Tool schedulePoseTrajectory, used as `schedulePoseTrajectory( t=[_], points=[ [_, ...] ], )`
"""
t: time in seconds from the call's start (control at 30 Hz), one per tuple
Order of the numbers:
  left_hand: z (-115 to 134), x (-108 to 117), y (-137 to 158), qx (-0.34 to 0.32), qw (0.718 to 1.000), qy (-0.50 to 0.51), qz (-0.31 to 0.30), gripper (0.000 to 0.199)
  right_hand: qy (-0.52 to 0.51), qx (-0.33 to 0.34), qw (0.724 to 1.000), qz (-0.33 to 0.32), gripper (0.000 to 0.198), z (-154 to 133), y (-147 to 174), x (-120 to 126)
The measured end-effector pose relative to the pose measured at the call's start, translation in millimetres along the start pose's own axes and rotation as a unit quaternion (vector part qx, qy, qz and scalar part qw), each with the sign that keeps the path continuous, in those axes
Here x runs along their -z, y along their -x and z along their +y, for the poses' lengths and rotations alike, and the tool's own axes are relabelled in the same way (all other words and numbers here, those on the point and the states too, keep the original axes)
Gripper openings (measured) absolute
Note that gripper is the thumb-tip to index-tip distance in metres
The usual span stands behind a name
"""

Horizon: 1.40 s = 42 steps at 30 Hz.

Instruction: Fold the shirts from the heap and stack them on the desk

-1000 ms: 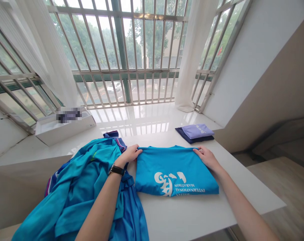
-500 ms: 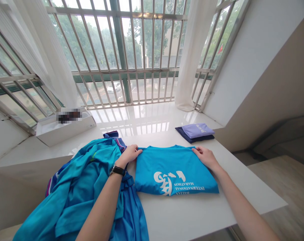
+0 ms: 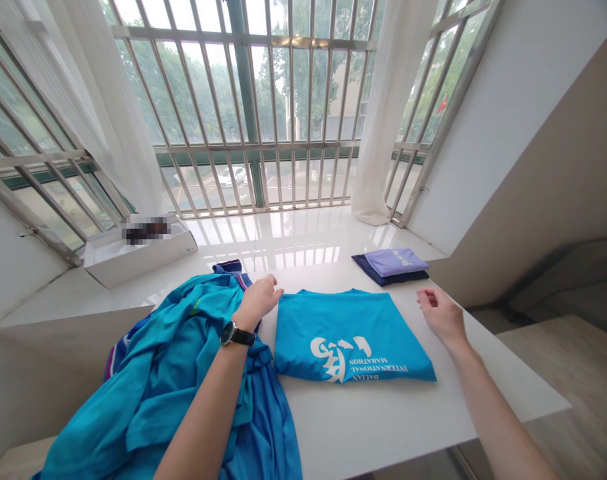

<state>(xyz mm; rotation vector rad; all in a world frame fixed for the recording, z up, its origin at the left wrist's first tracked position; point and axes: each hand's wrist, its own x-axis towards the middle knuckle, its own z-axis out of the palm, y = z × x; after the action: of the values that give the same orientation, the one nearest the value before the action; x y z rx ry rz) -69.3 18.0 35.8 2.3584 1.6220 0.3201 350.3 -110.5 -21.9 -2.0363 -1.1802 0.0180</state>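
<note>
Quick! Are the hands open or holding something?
Left hand: loosely open by the blue shirt, gripping nothing visible.
Right hand: loosely curled, half open, holding nothing visible.

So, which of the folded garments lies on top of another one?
The lilac garment: it rests on the dark navy garment, while the bright blue shirt lies directly on the white surface.
</note>
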Motion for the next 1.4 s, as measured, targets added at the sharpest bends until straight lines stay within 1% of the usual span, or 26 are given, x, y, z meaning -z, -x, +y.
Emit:
schedulePoseTrajectory(
  t=[0.03,0.1,0.17,0.2,0.23,0.3,0.37,0.4,0.5,0.57,0.63,0.73,0.83,0.9,1.03,1.13,1.23,1.27,1.33,1.4],
  points=[
    [8.3,5.0,4.1,-0.016,1.000,-0.002,0.014,0.030,0.014,0.030,0.999,-0.006,0.039,-8.6,7.4,3.9],
    [28.3,5.8,14.1,-0.070,0.997,-0.004,0.022,0.033,0.061,0.126,0.989,-0.047,0.040,-29.9,25.7,2.9],
    [46.9,-7.8,25.2,-0.124,0.992,-0.020,0.006,0.038,0.108,0.225,0.962,-0.111,0.047,-49.3,44.6,-9.7],
    [53.2,-18.8,30.7,-0.148,0.988,-0.034,-0.007,0.042,0.131,0.248,0.950,-0.139,0.055,-55.8,52.7,-18.9],
    [56.3,-31.2,35.7,-0.162,0.985,-0.051,-0.020,0.046,0.157,0.249,0.941,-0.165,0.065,-59.4,59.2,-28.9],
    [52.7,-55.0,43.3,-0.168,0.982,-0.076,-0.045,0.057,0.202,0.218,0.932,-0.205,0.081,-58.5,66.7,-48.0],
    [39.0,-70.9,45.3,-0.164,0.982,-0.078,-0.047,0.066,0.223,0.197,0.927,-0.229,0.088,-52.4,66.5,-62.8],
    [30.5,-74.7,43.7,-0.162,0.983,-0.073,-0.044,0.069,0.226,0.197,0.925,-0.235,0.089,-50.2,63.8,-68.5],
    [9.1,-73.4,29.9,-0.144,0.987,-0.058,-0.048,0.073,0.225,0.219,0.918,-0.241,0.090,-55.7,48.9,-82.6],
    [2.4,-69.1,17.5,-0.119,0.990,-0.052,-0.063,0.072,0.224,0.229,0.915,-0.247,0.089,-68.4,36.5,-92.4],
    [1.0,-68.2,8.4,-0.092,0.992,-0.051,-0.066,0.069,0.219,0.234,0.912,-0.255,0.088,-81.3,25.2,-102.5],
    [2.2,-75.2,7.7,-0.079,0.995,-0.062,-0.025,0.065,0.208,0.236,0.914,-0.258,0.088,-88.3,13.9,-114.3],
    [1.0,-84.1,18.3,-0.088,0.993,-0.068,0.028,0.061,0.195,0.240,0.918,-0.250,0.086,-78.2,8.8,-117.6],
    [-1.2,-86.7,25.1,-0.095,0.993,-0.059,0.035,0.064,0.189,0.240,0.921,-0.244,0.085,-67.1,6.3,-116.1],
    [-3.6,-84.1,25.5,-0.106,0.993,-0.047,0.024,0.076,0.182,0.222,0.926,-0.245,0.089,-49.6,-0.9,-114.4],
    [-3.4,-78.0,15.4,-0.118,0.992,-0.044,0.013,0.077,0.176,0.215,0.931,-0.238,0.089,-44.9,-6.9,-117.4],
    [-3.3,-70.0,7.4,-0.113,0.993,-0.034,-0.026,0.076,0.162,0.213,0.939,-0.215,0.086,-45.7,-11.2,-117.6],
    [-3.2,-67.9,7.1,-0.104,0.994,-0.029,-0.030,0.075,0.152,0.220,0.942,-0.201,0.083,-46.8,-11.9,-116.1],
    [-2.4,-66.5,11.2,-0.088,0.996,-0.024,-0.013,0.072,0.120,0.254,0.946,-0.162,0.074,-49.7,-11.7,-111.7],
    [-1.0,-69.8,20.3,-0.095,0.995,-0.030,0.006,0.072,0.086,0.300,0.941,-0.131,0.066,-52.8,-8.8,-107.4]
  ],
)
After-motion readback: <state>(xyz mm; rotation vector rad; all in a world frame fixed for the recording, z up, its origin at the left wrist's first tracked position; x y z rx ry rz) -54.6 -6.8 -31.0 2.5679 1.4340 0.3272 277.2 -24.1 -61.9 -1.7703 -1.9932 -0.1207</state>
